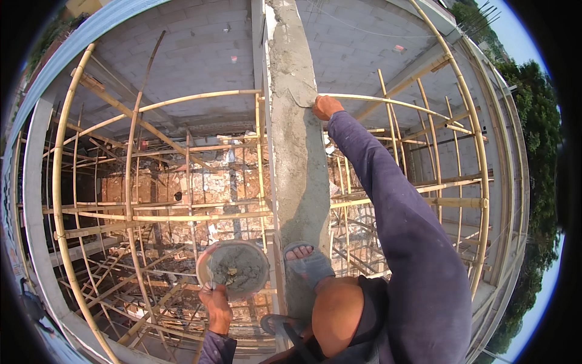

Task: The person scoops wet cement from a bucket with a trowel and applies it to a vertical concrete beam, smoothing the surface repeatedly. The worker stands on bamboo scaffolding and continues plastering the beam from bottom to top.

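Observation:
A narrow concrete beam [298,164] runs away from me, its top coated with grey mortar. On its far part my right hand [328,107] is closed at the right edge, around the handle of a trowel. The trowel's mortar-smeared blade [301,96] lies against the beam top and barely stands out from it. To the left of the beam, my left hand [217,306] grips the near rim or handle of a round bucket [203,258]; which of the two I cannot tell. Wet grey mortar [242,267] sits inside the bucket.
My sandalled foot [300,255] and bent knee [339,315] are on the beam. Bamboo scaffolding [130,182] stands on both sides, above rubble-strewn ground [163,182] far below. A grey block wall [182,60] rises at the far side; trees [539,121] show at right.

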Demonstrator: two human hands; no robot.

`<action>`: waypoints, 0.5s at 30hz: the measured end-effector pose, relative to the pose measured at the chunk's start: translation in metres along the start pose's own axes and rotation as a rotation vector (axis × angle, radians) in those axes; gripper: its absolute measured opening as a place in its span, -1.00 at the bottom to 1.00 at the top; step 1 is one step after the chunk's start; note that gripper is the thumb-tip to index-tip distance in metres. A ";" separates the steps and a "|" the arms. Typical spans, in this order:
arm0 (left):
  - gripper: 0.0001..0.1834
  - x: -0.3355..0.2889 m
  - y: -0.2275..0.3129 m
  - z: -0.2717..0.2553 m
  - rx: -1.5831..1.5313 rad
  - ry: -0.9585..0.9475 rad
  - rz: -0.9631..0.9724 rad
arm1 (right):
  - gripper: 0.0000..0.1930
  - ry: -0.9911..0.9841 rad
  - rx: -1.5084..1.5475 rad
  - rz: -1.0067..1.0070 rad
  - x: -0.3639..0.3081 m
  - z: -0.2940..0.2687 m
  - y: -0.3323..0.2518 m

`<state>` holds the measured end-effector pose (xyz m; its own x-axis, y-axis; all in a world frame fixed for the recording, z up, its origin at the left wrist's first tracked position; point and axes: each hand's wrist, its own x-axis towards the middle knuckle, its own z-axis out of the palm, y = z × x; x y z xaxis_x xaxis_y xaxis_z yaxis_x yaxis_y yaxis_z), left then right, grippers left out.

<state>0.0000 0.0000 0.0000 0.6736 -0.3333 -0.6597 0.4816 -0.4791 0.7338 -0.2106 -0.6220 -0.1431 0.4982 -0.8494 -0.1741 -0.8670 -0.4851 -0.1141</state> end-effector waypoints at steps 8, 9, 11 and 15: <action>-0.84 -0.013 -0.010 -0.017 -0.081 0.099 -0.004 | -0.46 -0.106 0.078 -0.022 -0.118 -0.016 0.033; -0.84 -0.011 -0.010 -0.020 -0.064 0.088 0.005 | -0.44 -0.091 0.070 -0.011 -0.124 -0.022 0.038; -0.85 -0.004 -0.016 -0.003 -0.053 -0.006 -0.004 | -0.46 0.051 0.061 0.029 -0.118 -0.033 0.098; -0.85 -0.006 -0.015 -0.016 -0.018 0.016 -0.001 | -0.50 -0.172 0.042 -0.338 -0.153 -0.009 0.048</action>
<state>-0.0019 0.0220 -0.0046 0.6819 -0.3199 -0.6578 0.4923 -0.4645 0.7361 -0.3287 -0.5170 -0.1135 0.7538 -0.5938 -0.2813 -0.6539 -0.7199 -0.2325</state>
